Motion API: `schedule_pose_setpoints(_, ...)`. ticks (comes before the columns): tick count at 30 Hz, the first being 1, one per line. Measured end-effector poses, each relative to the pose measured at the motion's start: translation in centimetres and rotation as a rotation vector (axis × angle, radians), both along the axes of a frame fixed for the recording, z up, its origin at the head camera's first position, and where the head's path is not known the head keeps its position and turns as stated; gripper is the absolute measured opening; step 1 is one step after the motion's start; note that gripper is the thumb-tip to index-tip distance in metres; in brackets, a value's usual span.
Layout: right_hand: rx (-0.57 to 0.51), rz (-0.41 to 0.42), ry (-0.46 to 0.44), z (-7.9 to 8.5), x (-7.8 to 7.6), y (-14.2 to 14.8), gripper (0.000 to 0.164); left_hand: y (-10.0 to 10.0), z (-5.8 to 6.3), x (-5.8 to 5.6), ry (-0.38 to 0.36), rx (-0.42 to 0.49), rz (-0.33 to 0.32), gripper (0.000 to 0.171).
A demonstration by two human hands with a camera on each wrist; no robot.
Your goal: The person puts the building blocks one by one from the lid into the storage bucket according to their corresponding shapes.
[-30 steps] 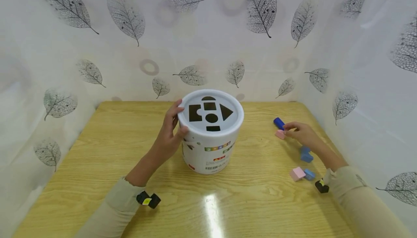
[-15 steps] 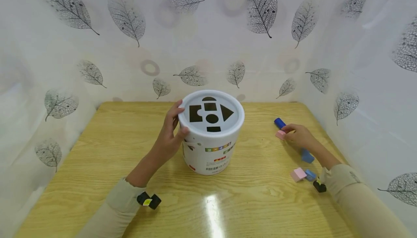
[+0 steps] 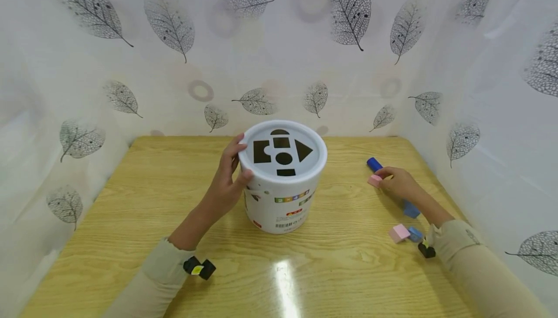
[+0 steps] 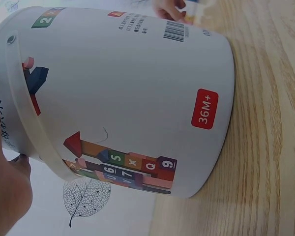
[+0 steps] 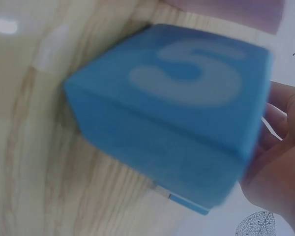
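A white bucket [image 3: 279, 206] stands upright on the table, its pale lid [image 3: 305, 173] cut with several shaped holes. My left hand [image 3: 224, 175] grips its upper left side, thumb in front and fingers at the rim. In the left wrist view, part of that hand [image 4: 10, 196] shows beside the bucket's white handle [image 4: 27, 98]. At the right, my right hand [image 3: 398, 182] pinches a small pink block [image 3: 374, 180] at the table. A dark blue cylinder block [image 3: 373, 164] lies just beyond the fingertips. In the right wrist view, a blue block [image 5: 162, 108] hides the fingertips.
Under the right forearm lies the blue block [image 3: 410, 209]. Closer to me, a pink cube [image 3: 398, 233] sits against a smaller blue block [image 3: 414, 234]. A leaf-patterned white curtain [image 3: 279, 56] borders the wooden table [image 3: 131, 202] at the back and sides.
The right hand has shifted slightly, its fingertips closing in on the small pink block, and its wrist has moved a little left. The left hand and bucket keep their place.
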State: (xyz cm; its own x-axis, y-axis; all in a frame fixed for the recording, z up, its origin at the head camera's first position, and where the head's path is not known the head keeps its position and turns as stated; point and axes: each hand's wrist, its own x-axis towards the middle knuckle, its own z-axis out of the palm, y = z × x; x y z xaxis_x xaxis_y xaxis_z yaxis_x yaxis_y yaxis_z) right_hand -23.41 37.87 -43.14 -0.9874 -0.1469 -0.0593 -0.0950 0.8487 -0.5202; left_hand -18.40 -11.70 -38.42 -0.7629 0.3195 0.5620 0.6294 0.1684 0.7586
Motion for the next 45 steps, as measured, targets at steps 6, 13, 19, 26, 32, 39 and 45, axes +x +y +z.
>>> schedule_pose_setpoints(6, -0.017, 0.004, 0.030, 0.7, 0.4, -0.4, 0.032, -0.1, -0.1, -0.1, 0.002, -0.001, -0.002, 0.074)
schedule_pose_setpoints(13, -0.076, 0.010, 0.031, 3.2, 1.2, -2.1, 0.040, -0.2, -0.1, -0.1, 0.002, 0.004, -0.001, 0.074)
schedule_pose_setpoints(19, -0.063, 0.045, 0.060, 5.6, 1.8, -4.2, 0.042, -0.1, -0.2, -0.1, -0.004, 0.022, -0.006, 0.071)
schedule_pose_setpoints(26, -0.056, 0.075, 0.094, 8.3, 2.5, -7.1, 0.045, -0.1, -0.1, -0.1, -0.010, 0.021, -0.008, 0.070)
schedule_pose_setpoints(32, -0.059, 0.121, 0.144, 10.0, 2.8, -9.3, 0.036, 0.0, 0.0, 0.0, -0.006, 0.021, -0.004, 0.072)
schedule_pose_setpoints(39, -0.058, 0.164, 0.182, 11.5, 3.0, -10.7, 0.032, 0.0, 0.1, 0.0, 0.009, 0.027, -0.011, 0.075)
schedule_pose_setpoints(45, -0.084, 0.154, 0.193, 13.4, 3.0, -11.3, 0.036, 0.1, 0.0, -0.1, 0.010, 0.034, -0.014, 0.074)
